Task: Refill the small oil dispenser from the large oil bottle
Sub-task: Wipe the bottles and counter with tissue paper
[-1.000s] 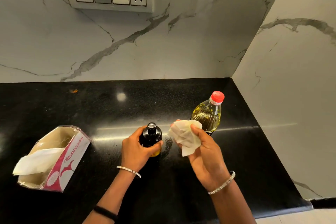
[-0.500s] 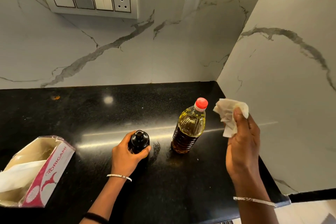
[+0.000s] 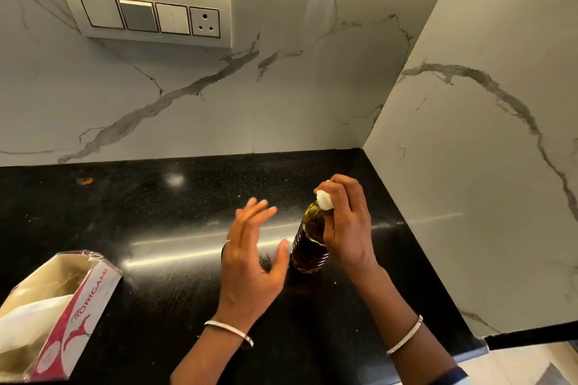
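Toward the right corner of the black desk the large oil bottle stands upright, and my right hand is on its top. Its fingers are curled tight round a crumpled white tissue and press it on the neck, so the cap is covered and I cannot see it. I think the tissue serves either to wipe oil from the neck or to give a dry hold on a slippery cap; which one, I cannot tell. The bottle's body is below these fingers, and nothing steadies it. My left hand hovers just left of the bottle, apart from it, with fingers straight and spread and nothing in them; probably it is placed to take the body. The small dispenser I cannot make out; it may be hidden behind this hand. A tissue box lies far left, well apart.
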